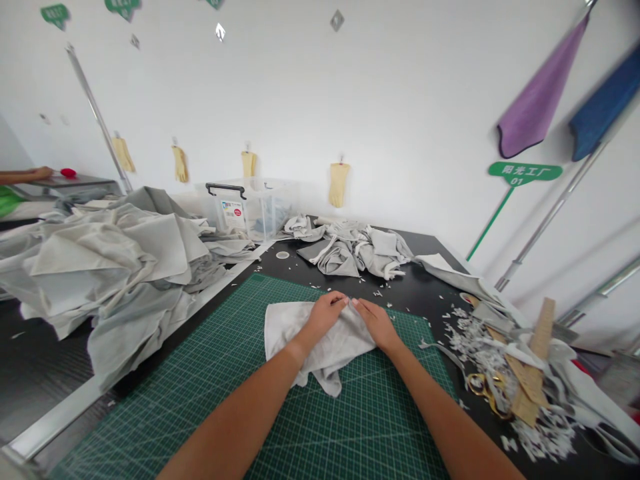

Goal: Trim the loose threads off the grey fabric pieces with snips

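Observation:
A light grey piece of cloth (320, 347) lies bunched on the green cutting mat (210, 373) in front of me. Along its far edge, my left hand (326, 312) pinches the fabric between thumb and fingers. Close beside it, my right hand (373, 320) grips the same edge, the fingertips of both hands nearly meeting. Folds hang from the held edge toward me and rest on the mat. Whatever detail sits between the fingertips is too small to make out.
Grey fabric heaps lie at left (130, 253) and beyond the mat (355, 247). A clear plastic bin (255, 207) stands at the back. On the right are gold-handled scissors (493, 393), wooden rulers (537, 360) and white scraps (475, 343). Another person's hand (43, 173) shows far left.

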Available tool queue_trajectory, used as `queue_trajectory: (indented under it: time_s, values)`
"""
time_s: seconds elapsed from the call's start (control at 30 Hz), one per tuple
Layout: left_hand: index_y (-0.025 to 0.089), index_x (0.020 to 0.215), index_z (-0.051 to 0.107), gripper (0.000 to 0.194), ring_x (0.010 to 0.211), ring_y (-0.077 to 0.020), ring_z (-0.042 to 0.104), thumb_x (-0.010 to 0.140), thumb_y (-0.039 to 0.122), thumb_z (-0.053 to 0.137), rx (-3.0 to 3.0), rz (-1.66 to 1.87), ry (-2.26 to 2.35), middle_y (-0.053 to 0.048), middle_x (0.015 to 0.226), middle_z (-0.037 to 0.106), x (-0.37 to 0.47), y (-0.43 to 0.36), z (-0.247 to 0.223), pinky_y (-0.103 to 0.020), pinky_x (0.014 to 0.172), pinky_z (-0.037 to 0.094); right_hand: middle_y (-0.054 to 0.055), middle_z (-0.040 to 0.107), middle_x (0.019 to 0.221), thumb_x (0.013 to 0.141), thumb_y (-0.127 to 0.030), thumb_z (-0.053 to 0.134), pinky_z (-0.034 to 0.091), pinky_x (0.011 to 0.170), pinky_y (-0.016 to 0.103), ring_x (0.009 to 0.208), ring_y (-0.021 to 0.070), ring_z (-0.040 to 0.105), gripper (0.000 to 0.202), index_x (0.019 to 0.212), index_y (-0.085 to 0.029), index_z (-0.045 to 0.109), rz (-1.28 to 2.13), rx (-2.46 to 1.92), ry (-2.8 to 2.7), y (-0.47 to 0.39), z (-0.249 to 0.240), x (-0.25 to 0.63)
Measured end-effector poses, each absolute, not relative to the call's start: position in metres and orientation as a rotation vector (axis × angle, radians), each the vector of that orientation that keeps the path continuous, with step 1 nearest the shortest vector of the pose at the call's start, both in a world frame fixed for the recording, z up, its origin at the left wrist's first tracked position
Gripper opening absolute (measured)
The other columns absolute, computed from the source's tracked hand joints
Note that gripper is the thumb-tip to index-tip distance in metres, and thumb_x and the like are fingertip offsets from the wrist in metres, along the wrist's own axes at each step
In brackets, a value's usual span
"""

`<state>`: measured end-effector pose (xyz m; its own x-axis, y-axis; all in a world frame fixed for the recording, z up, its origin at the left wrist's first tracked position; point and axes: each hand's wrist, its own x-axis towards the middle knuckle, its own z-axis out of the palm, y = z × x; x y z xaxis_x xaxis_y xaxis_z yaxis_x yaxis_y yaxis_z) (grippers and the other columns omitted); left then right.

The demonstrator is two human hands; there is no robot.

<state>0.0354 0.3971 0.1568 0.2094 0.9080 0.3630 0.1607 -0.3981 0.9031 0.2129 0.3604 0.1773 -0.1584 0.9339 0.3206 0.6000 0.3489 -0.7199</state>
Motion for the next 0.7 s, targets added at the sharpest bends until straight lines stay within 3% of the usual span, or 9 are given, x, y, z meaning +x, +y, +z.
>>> queue_trajectory:
  time_s: [0.3, 0.7]
  values:
    - [0.017, 0.091, 0.073, 0.022, 0.086, -0.0191, 0.066, 0.088, 0.031, 0.057, 1.705, 1.301, 0.986, -0.005, 0.090, 0.074, 0.0356, 0.3987, 0.1554, -0.030, 0.085, 0.049, -0.002, 0.059, 0.070, 0.099, -0.059, 0.041, 0.036, 0.066, 0.027, 0.070, 0.0178, 0.054, 0.047, 0.071, -0.023, 0.053, 0.553, -1.392, -1.829, 0.3601, 0.1752, 0.2112]
    - [0.017, 0.088, 0.073, 0.023, 0.085, -0.0189, 0.065, 0.087, 0.034, 0.058, 1.701, 1.294, 0.984, -0.005, 0.089, 0.074, 0.0349, 0.3982, 0.1568, -0.029, 0.083, 0.049, -0.003, 0.055, 0.070, 0.101, -0.054, 0.042, 0.034, 0.065, 0.027, 0.069, 0.0164, 0.051, 0.043, 0.073, -0.023, 0.052, 0.585, -1.333, -1.814, 0.3595, 0.1751, 0.2093]
